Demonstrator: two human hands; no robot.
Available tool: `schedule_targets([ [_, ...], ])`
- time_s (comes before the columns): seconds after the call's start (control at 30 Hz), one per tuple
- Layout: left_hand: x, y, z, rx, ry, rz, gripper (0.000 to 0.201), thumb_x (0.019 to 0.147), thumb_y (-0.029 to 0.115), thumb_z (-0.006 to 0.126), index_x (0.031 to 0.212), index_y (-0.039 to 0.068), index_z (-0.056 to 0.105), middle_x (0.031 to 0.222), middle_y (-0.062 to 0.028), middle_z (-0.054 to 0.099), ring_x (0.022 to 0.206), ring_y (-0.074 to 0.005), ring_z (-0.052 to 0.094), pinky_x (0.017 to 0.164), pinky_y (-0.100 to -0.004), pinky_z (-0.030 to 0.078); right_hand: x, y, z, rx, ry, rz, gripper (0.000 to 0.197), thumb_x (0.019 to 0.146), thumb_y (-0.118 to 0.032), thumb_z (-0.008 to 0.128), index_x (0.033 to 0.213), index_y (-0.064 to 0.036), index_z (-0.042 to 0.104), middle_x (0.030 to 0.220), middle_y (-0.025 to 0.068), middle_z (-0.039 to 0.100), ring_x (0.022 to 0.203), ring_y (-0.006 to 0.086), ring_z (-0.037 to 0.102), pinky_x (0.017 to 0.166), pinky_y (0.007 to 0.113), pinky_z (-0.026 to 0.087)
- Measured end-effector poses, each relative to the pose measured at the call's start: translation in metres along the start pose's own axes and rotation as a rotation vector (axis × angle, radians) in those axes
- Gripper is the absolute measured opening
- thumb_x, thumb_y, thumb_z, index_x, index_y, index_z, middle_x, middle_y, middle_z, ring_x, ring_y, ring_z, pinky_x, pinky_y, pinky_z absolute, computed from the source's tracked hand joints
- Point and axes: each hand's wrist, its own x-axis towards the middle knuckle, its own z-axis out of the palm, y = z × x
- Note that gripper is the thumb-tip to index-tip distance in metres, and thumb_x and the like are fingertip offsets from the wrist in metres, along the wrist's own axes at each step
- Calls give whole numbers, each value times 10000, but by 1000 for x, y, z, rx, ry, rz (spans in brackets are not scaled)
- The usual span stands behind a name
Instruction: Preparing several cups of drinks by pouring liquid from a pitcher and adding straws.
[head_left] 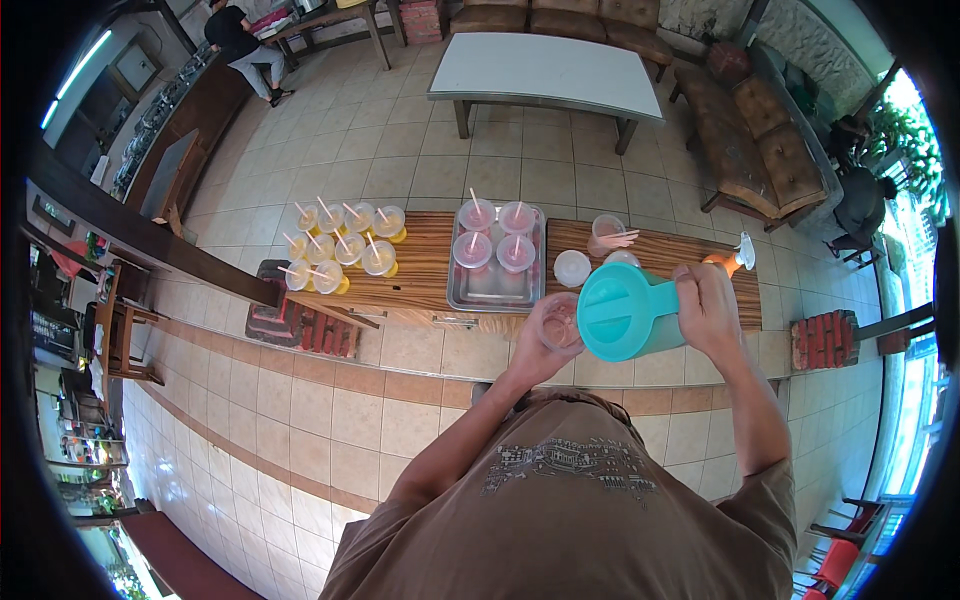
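Note:
My left hand (534,360) is closed around a clear plastic cup (561,325) with something pink inside. Gripped by its handle in my right hand (708,310), a turquoise lidded pitcher (612,315) leans toward the cup, its lid side next to the rim. Whether liquid is flowing cannot be made out. Beyond my left hand, a metal tray (500,290) carries several lidded pink drinks (473,250) with straws. Behind the pitcher are a cup of pale straws (607,230) and white round lids (572,268).
On the left of the wood-grain counter (425,265) stand several lidded yellow drinks (379,258) with straws. An orange spray bottle (740,255) stands at its right end. Farther off are a white-topped table (545,70), brown sofas (750,140) and a person (235,35) at back left.

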Motion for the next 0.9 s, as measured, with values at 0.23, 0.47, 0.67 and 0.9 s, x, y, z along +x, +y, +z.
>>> schedule_targets([
  [0.23, 1, 3, 1, -19, 4, 27, 707, 766, 68, 871, 1362, 32, 492, 1318, -115, 607, 1243, -231, 598, 1072, -388, 479, -3, 3, 5, 18, 72, -45, 312, 959, -134, 582, 685, 11, 552, 669, 232, 565, 662, 458, 524, 656, 544, 391],
  [0.47, 1, -1, 0, -14, 8, 25, 707, 767, 52, 860, 1364, 27, 483, 1316, -119, 610, 1243, -234, 598, 1070, -387, 478, 1, -1, 0, -11, 6, -11, 333, 962, -146, 568, 669, 11, 557, 657, 237, 566, 647, 464, 527, 640, 549, 387],
  [0.67, 1, -2, -1, -2, -4, 6, 727, 757, 56, 865, 1372, 32, 479, 1317, -120, 609, 1243, -234, 597, 1070, -384, 475, 5, -6, -2, -7, -32, 24, 363, 962, -152, 546, 640, 16, 542, 631, 251, 555, 619, 480, 522, 626, 558, 377],
  [0.9, 2, -1, 0, -12, 3, 9, 720, 763, 65, 863, 1375, 39, 485, 1318, -113, 611, 1241, -233, 598, 1058, -382, 480, 7, -8, -3, 1, -47, 26, 369, 961, -153, 540, 635, 20, 539, 621, 256, 548, 614, 486, 525, 617, 564, 378],
])
